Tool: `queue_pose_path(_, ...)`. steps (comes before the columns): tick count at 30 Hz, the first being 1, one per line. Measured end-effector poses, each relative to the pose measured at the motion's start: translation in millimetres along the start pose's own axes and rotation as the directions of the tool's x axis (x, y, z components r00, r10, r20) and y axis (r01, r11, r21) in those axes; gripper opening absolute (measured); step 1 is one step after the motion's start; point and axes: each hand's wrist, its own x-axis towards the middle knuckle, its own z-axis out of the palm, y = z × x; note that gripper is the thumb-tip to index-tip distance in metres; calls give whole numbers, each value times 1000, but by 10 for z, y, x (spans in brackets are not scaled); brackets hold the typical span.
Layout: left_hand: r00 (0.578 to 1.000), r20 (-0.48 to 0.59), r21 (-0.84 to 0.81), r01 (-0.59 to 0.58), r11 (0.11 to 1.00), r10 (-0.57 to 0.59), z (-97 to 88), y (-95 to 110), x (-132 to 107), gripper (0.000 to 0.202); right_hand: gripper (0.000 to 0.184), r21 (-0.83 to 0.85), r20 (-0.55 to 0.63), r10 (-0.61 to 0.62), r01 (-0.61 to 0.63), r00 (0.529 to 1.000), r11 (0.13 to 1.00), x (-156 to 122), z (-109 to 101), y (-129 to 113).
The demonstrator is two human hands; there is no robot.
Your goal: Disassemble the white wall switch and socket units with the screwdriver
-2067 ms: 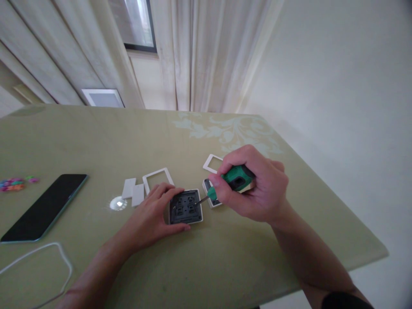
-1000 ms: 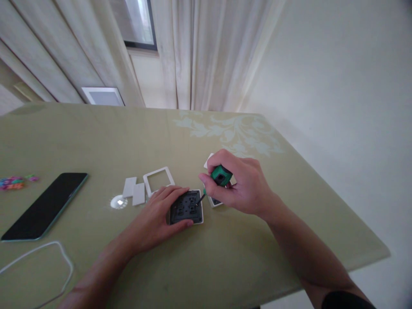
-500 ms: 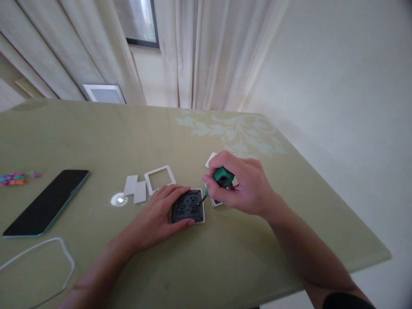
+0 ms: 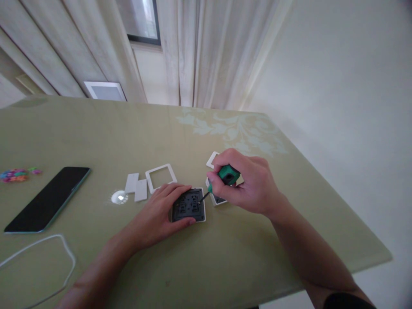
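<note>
Head: left hand [image 4: 154, 216] pins square, likely plastic module [image 4: 188, 207]; right hand [image 4: 252, 189]: screwdriver [image 4: 228, 175]

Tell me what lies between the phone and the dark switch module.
Head view: a bright round spot, two small white plates and a white square frame lie there.

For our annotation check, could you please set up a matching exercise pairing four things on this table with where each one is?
Things:
1. green screwdriver
2. dark switch module
3. phone
4. white frame

Places:
a. lying far left, screen dark
b. steadied under the left hand
c. gripped in the right hand
d. lying flat just beyond the left hand

Pairs: 1-c; 2-b; 3-a; 4-d
</note>
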Motion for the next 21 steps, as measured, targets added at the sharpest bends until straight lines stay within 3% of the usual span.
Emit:
queue_pose_path(15,1000,4,-6,7,1000,-7,-22,26,11,71,13,12,-11,-1,1,1000,1000,-24,6,-11)
queue_pose_path(21,1000,14,-9,5,1000,-5,-28,35,22,70,12,63,60,32,-36,998,997,4,-53,-9)
